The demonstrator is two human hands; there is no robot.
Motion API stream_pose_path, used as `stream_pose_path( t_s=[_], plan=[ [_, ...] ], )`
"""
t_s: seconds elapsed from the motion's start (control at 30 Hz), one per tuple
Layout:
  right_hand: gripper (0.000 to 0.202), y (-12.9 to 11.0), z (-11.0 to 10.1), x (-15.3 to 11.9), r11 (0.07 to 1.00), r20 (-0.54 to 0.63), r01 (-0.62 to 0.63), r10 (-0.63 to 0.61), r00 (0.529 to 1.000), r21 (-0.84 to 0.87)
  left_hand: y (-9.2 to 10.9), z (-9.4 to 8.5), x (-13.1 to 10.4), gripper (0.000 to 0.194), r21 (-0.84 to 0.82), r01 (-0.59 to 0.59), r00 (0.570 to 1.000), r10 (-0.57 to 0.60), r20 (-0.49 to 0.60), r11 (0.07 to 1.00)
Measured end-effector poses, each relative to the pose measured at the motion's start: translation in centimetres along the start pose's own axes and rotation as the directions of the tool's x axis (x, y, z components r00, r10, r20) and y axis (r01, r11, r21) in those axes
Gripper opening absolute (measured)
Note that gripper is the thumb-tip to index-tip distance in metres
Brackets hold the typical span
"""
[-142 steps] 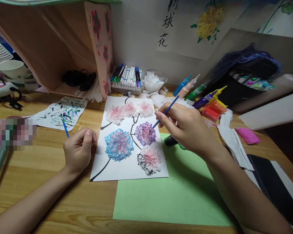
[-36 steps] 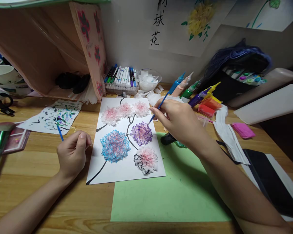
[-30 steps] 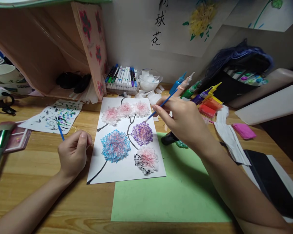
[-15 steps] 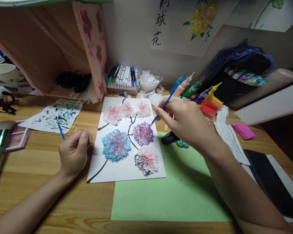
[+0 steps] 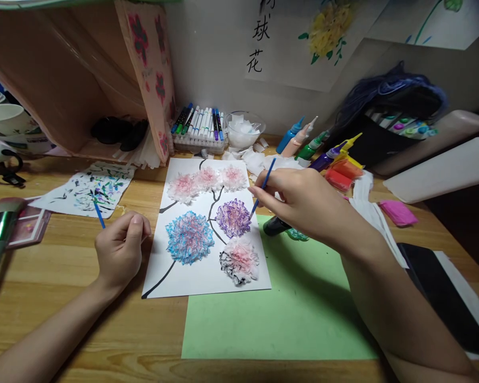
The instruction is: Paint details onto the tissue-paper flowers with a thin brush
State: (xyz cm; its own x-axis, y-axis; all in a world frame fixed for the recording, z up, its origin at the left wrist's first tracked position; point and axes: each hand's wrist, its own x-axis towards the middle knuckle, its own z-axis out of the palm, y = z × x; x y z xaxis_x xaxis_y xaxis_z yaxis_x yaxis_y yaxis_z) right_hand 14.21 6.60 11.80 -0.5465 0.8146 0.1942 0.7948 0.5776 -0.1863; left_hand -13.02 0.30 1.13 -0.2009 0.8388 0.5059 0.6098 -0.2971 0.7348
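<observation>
My right hand (image 5: pixel 291 199) pinches a slim blue paintbrush (image 5: pixel 268 173), its tip at the right edge of a purple-edged ruffled flower (image 5: pixel 233 218). That flower is on a white sheet of paper (image 5: pixel 199 282) with black painted stems. Beside it are a blue-edged flower (image 5: pixel 189 238), a pink-white flower with black edges (image 5: pixel 240 261) and three pink ones (image 5: pixel 207 180). My left hand (image 5: pixel 122 250) rests closed on the desk, left of the sheet. A second blue paintbrush (image 5: pixel 98 211) runs from a paint-stained tissue (image 5: pixel 80 191) to behind this hand; whether the fingers grip it is hidden.
A green sheet (image 5: pixel 279 324) lies under the paper's right side. A dark bottle (image 5: pixel 275 226) lies by my right hand. Behind are markers (image 5: pixel 199 125), a glass bowl (image 5: pixel 245 130) and several paint bottles (image 5: pixel 297 141). A large makeup brush (image 5: pixel 2 239) is at left.
The right-hand brush has tilted more upright, and its tip has shifted slightly right and down along the purple flower's edge. My left hand has stayed put.
</observation>
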Motion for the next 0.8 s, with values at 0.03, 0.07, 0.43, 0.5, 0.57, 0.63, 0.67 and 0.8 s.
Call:
stream_pose_path(
  t_s=[0.03,0.07,0.43,0.5,0.57,0.63,0.67,0.8],
  plan=[
    [0.025,0.05,-0.05,-0.02,1.000,-0.006,-0.006,0.006,1.000,-0.004,0.03,-0.03,-0.02,0.033,-0.002,-0.002,1.000,0.002,-0.002,1.000],
    [0.025,0.07,-0.14,-0.04,1.000,-0.018,-0.012,0.012,1.000,0.002,0.04,-0.04,-0.04,0.033,-0.006,-0.001,1.000,0.001,-0.002,1.000],
    [0.025,-0.12,0.01,-0.06,0.999,0.002,0.013,-0.013,1.000,0.037,0.04,-0.03,0.00,0.033,-0.004,-0.005,1.000,0.005,-0.002,1.000],
    [0.025,-0.10,-0.05,-0.05,0.998,-0.018,0.001,0.000,1.000,0.055,0.05,-0.04,0.00,0.033,-0.004,-0.005,1.000,0.005,0.002,1.000],
    [0.024,-0.21,-0.07,-0.01,0.997,-0.034,0.008,-0.005,0.999,0.074,0.03,-0.05,-0.01,0.033,-0.005,-0.001,1.000,0.001,-0.001,1.000],
    [0.023,-0.32,0.06,0.08,0.998,-0.025,0.019,-0.017,1.000,0.055,0.00,-0.05,-0.03,0.033,-0.005,0.002,1.000,-0.002,-0.003,1.000],
    [0.023,-0.34,0.16,0.11,0.999,-0.013,0.021,-0.021,1.000,0.035,-0.02,-0.04,-0.03,0.033,-0.005,-0.001,1.000,0.001,-0.005,1.000],
    [0.025,-0.18,0.26,0.08,1.000,0.017,0.020,-0.020,1.000,0.004,-0.06,0.02,0.00,0.032,-0.011,-0.004,1.000,0.004,-0.004,1.000]
  ],
)
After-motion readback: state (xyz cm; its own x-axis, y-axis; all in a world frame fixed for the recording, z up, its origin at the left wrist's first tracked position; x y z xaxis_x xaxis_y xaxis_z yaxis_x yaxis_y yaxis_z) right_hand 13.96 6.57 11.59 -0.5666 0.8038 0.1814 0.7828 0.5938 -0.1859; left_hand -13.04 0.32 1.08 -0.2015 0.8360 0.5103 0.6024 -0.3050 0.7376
